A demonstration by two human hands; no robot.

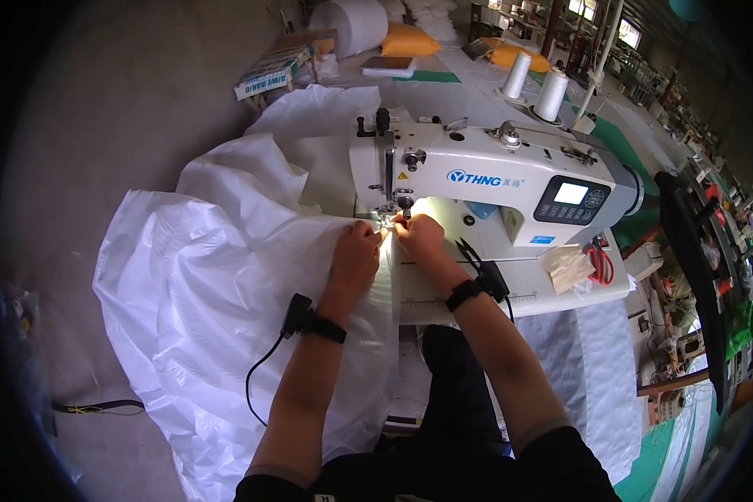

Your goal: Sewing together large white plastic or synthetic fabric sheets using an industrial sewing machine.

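Note:
A large white plastic-like sheet (226, 276) spreads over the left side and hangs down over the front edge, its right edge running under the needle area of a white sewing machine (468, 167). My left hand (357, 251) is closed on that sheet, fingers bent just left of the presser foot (386, 221). On the other side, my right hand (421, 238) is closed too, its fingertips pinched together close to the foot. What lies between those fingertips is too small and hidden to make out. A lamp lights the spot brightly.
Black thread snips (468, 253) lie beside my right wrist. Red-handled scissors (601, 265) and a brown paper piece (565, 268) rest at the machine's right end. Two white thread cones (550, 94) stand behind. Orange sacks (410, 40) and a white roll (349, 27) are at the back.

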